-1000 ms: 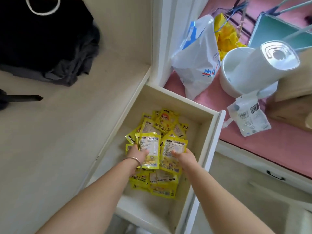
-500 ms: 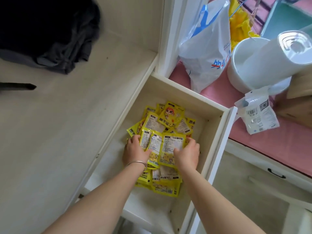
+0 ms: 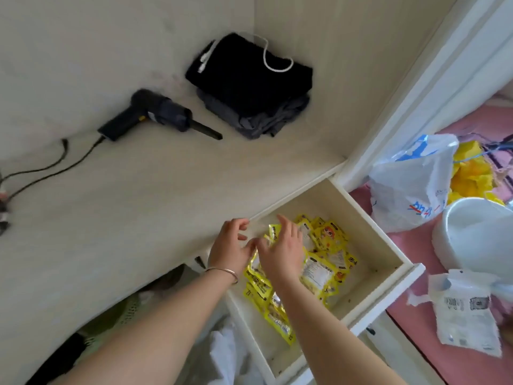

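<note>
Fingers of the left hand are loosely curled and spread, hovering at the edge where the open drawer slides out from under the desk, and they hold nothing that I can make out. Just beside them, the fingers of the right hand are straighter and fanned out, palm down over the near side of the pile. The two thumbs almost meet, and motion blur makes it hard to say whether either one touches the upright packet edge between them. The yellow snack packets lie loose inside the drawer, heaped from the desk-side edge toward the middle and trailing down to the near corner, while the floor along the front panel is bare. The job looks like gathering and squaring this heap. To do it well, I would lower both palms onto the outer flanks of the pile, keep the fingers wide so that slippery foil cannot squirt out between them, and sweep inward together rather than one side at a time. The stragglers at the near corner need a separate pull first. Farther right, beyond the drawer, a white plastic bag, a white bowl and a torn white wrapper rest on a pink surface, well clear of the work.
</note>
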The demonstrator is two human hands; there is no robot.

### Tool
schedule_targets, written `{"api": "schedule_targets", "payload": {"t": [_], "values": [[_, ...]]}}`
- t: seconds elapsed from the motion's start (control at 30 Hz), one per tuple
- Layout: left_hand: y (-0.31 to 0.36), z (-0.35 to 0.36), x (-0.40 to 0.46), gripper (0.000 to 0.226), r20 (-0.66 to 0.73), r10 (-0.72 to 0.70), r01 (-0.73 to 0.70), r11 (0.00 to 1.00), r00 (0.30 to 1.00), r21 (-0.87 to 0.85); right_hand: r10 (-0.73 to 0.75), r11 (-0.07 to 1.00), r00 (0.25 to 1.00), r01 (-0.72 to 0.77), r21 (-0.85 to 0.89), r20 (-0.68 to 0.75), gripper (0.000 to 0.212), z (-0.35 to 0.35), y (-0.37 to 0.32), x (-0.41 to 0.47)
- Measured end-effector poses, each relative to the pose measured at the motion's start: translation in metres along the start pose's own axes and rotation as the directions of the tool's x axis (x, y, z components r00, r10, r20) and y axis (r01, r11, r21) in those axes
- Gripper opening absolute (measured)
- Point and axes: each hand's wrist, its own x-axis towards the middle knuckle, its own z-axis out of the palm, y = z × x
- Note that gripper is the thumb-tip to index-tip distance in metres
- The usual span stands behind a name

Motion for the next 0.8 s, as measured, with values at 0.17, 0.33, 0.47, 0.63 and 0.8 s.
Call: {"api": "schedule_targets", "payload": {"t": [0.17, 0.33, 0.47, 0.63, 0.8], "values": [[-0.032, -0.098, -0.045, 0.048, -0.257, 0.053, 0.010, 0.971, 0.965, 0.239, -0.257, 0.965, 0.949, 0.263, -0.010, 0.182, 0.058, 0.025, -0.064, -0.035], [-0.087, -0.189, -0.106, 0.057, -0.451, -0.125, 0.248, 0.942, 0.884, 0.226, -0.393, 0.912, 0.839, 0.409, 0.038, 0.377, 0.056, 0.071, -0.130, -0.089], [-0.142, -0.250, -0.165, 0.058, -0.537, -0.262, 0.399, 0.903, 0.802, 0.156, -0.446, 0.877, 0.738, 0.473, 0.083, 0.507, 0.052, 0.119, -0.183, -0.151], [-0.210, -0.309, -0.250, 0.059, -0.609, -0.431, 0.569, 0.821, 0.666, 0.042, -0.483, 0.825, 0.612, 0.558, 0.090, 0.626, 0.047, 0.180, -0.221, -0.238], [-0.270, -0.363, -0.325, 0.060, -0.618, -0.543, 0.682, 0.732, 0.569, -0.015, -0.460, 0.806, 0.531, 0.586, 0.084, 0.711, 0.045, 0.234, -0.256, -0.309]]}}
